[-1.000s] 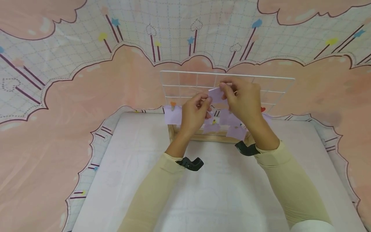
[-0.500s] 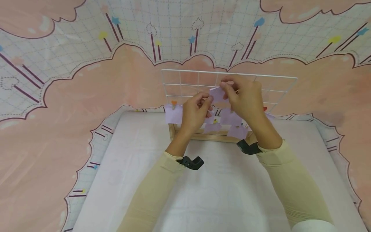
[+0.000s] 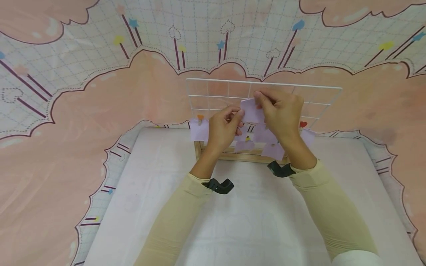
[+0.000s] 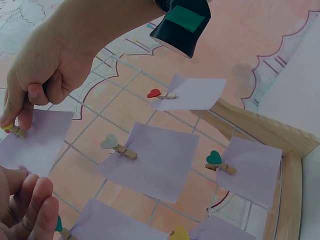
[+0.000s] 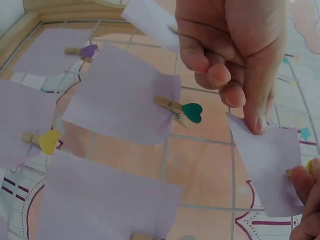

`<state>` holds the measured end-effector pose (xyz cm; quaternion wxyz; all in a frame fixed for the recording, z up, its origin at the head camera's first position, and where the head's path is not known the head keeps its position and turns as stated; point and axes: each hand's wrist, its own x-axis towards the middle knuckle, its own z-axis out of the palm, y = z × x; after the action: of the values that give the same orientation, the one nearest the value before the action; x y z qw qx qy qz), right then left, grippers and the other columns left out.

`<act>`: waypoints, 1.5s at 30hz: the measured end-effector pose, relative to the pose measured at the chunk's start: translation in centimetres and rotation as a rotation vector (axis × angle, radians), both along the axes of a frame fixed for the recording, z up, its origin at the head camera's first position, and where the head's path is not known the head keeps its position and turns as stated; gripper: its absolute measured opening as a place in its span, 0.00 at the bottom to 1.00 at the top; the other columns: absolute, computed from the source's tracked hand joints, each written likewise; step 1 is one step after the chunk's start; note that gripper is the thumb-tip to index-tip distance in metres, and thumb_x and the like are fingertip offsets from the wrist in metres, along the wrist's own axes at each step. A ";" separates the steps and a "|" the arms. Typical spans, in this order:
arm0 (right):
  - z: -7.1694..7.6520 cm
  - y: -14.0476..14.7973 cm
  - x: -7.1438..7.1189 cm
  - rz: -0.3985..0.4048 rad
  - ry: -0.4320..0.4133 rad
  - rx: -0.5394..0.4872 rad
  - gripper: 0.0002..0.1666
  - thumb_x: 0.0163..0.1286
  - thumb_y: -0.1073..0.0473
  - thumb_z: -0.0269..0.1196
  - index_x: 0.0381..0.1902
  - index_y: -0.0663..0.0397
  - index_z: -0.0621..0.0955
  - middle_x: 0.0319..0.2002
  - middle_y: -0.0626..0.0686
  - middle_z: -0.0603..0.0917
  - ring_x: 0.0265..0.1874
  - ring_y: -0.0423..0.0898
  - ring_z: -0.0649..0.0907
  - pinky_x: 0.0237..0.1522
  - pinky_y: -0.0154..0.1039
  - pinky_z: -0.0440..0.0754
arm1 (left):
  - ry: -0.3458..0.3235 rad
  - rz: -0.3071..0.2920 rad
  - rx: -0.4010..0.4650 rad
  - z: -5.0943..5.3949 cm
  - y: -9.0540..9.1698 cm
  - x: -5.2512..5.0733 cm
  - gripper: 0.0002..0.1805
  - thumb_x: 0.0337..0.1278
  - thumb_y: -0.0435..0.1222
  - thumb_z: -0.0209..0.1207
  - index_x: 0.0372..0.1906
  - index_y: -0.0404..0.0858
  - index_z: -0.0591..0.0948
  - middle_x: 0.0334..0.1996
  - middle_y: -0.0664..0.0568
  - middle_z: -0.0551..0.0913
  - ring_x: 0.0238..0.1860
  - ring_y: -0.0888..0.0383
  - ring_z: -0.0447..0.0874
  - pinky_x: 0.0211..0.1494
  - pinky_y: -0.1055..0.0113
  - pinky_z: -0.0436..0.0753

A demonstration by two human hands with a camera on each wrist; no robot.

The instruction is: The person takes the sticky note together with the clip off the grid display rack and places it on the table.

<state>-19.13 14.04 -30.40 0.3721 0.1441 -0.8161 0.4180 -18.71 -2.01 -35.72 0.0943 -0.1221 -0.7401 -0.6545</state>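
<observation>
A purple square of paper (image 3: pixel 252 111) stands against the white wire grid (image 3: pixel 216 96). My left hand (image 3: pixel 223 127) pinches its left edge, thumb in front, as the right wrist view also shows. At the top right of the paper, my right hand (image 3: pixel 283 112) pinches a small wooden clothespin (image 4: pixel 19 131) with a yellow heart. The clothespin lies over the paper's edge; whether it bites the wire I cannot tell. Below, several more purple papers hang from clothespins, among them one with a green heart (image 5: pixel 192 113) and one with a white heart (image 4: pixel 109 141).
The grid rises from a wooden frame (image 3: pixel 246 159) on a white-covered table (image 3: pixel 253 214). A clothespin with an orange heart (image 3: pixel 200 117) is at the left of the grid, one with a red heart (image 3: pixel 303 124) at the right. A patterned pink cloth (image 3: pixel 149 92) hangs behind.
My right hand has turned and shifted slightly right, its forearm a little inward, and more of the paper shows between the hands. The left hand has stayed almost still.
</observation>
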 end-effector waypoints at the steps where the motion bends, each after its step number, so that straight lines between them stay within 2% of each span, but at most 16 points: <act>1: 0.0 0.0 0.0 -0.001 0.000 -0.008 0.10 0.69 0.56 0.70 0.35 0.57 0.92 0.22 0.55 0.88 0.19 0.36 0.78 0.26 0.22 0.69 | 0.000 0.001 -0.003 0.0 0.0 0.0 0.10 0.71 0.37 0.61 0.45 0.33 0.86 0.22 0.43 0.83 0.14 0.62 0.80 0.25 0.63 0.87; 4: -0.1 -0.2 0.0 -0.004 0.006 -0.027 0.10 0.68 0.56 0.70 0.34 0.57 0.92 0.22 0.55 0.88 0.19 0.31 0.75 0.25 0.22 0.69 | 0.000 0.003 -0.008 0.1 -0.1 0.0 0.10 0.71 0.38 0.61 0.45 0.33 0.85 0.23 0.42 0.84 0.15 0.62 0.80 0.25 0.63 0.87; 8: 0.0 -0.2 0.0 -0.017 0.041 -0.028 0.10 0.67 0.56 0.71 0.32 0.57 0.92 0.21 0.55 0.88 0.18 0.33 0.76 0.25 0.22 0.68 | 0.013 0.002 -0.014 0.1 -0.2 0.1 0.10 0.72 0.38 0.61 0.45 0.33 0.85 0.23 0.42 0.84 0.15 0.62 0.80 0.24 0.63 0.87; 15: 0.2 -0.4 0.5 0.034 0.056 -0.117 0.10 0.68 0.57 0.71 0.32 0.59 0.92 0.22 0.57 0.88 0.19 0.29 0.78 0.24 0.23 0.71 | 0.009 0.005 -0.016 -0.2 -0.5 0.3 0.10 0.72 0.37 0.61 0.46 0.33 0.85 0.22 0.45 0.83 0.14 0.63 0.80 0.23 0.64 0.86; 21: 0.3 -0.4 1.1 0.036 -0.004 -0.216 0.06 0.67 0.61 0.71 0.33 0.59 0.92 0.23 0.59 0.88 0.17 0.36 0.80 0.21 0.24 0.70 | -0.008 0.016 -0.005 -0.5 -1.0 0.9 0.10 0.71 0.38 0.62 0.46 0.34 0.85 0.21 0.46 0.82 0.14 0.63 0.80 0.25 0.63 0.87; 27: 0.3 0.1 1.7 0.053 -0.046 -0.279 0.07 0.68 0.64 0.70 0.33 0.63 0.91 0.23 0.62 0.87 0.11 0.34 0.76 0.15 0.24 0.71 | -0.015 0.018 -0.021 -0.6 -1.9 1.8 0.10 0.71 0.39 0.62 0.46 0.37 0.86 0.22 0.46 0.82 0.16 0.60 0.81 0.24 0.66 0.86; 29: 0.3 0.3 2.0 0.068 -0.055 -0.290 0.07 0.68 0.64 0.69 0.33 0.64 0.91 0.22 0.60 0.87 0.07 0.35 0.73 0.13 0.25 0.71 | -0.014 0.019 -0.024 -0.7 -2.3 2.1 0.09 0.70 0.39 0.62 0.46 0.38 0.86 0.21 0.46 0.82 0.16 0.59 0.81 0.23 0.67 0.84; 32: 0.2 0.8 2.3 0.091 -0.082 -0.307 0.07 0.69 0.64 0.69 0.34 0.64 0.91 0.21 0.51 0.87 0.06 0.37 0.72 0.12 0.26 0.71 | -0.011 0.022 -0.032 -0.7 -2.8 2.4 0.09 0.70 0.38 0.63 0.46 0.38 0.86 0.21 0.46 0.82 0.16 0.58 0.82 0.22 0.67 0.84; 36: -0.1 1.7 2.8 0.090 -0.155 -0.334 0.09 0.70 0.61 0.69 0.39 0.62 0.91 0.21 0.42 0.86 0.06 0.38 0.71 0.12 0.26 0.71 | -0.017 0.026 -0.054 -0.9 -3.6 2.6 0.09 0.71 0.39 0.62 0.43 0.37 0.86 0.21 0.46 0.82 0.17 0.58 0.82 0.25 0.66 0.86; 39: -0.2 2.3 3.2 0.089 -0.200 -0.347 0.10 0.70 0.59 0.68 0.42 0.60 0.90 0.21 0.41 0.86 0.06 0.38 0.71 0.12 0.27 0.70 | -0.031 0.024 -0.059 -1.1 -4.1 2.9 0.10 0.71 0.40 0.62 0.42 0.36 0.86 0.21 0.46 0.82 0.18 0.58 0.83 0.26 0.66 0.87; 45: -0.9 3.5 3.7 0.134 -0.216 -0.366 0.11 0.71 0.61 0.67 0.45 0.63 0.89 0.23 0.44 0.87 0.07 0.40 0.72 0.13 0.27 0.72 | -0.031 0.037 -0.080 -1.3 -5.3 3.5 0.11 0.70 0.40 0.63 0.43 0.36 0.86 0.22 0.45 0.83 0.18 0.58 0.84 0.25 0.66 0.87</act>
<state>-15.48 17.56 -31.32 0.2739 0.0825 -0.7505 0.5957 -15.23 -7.28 -36.98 0.0900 -0.1018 -0.7692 -0.6244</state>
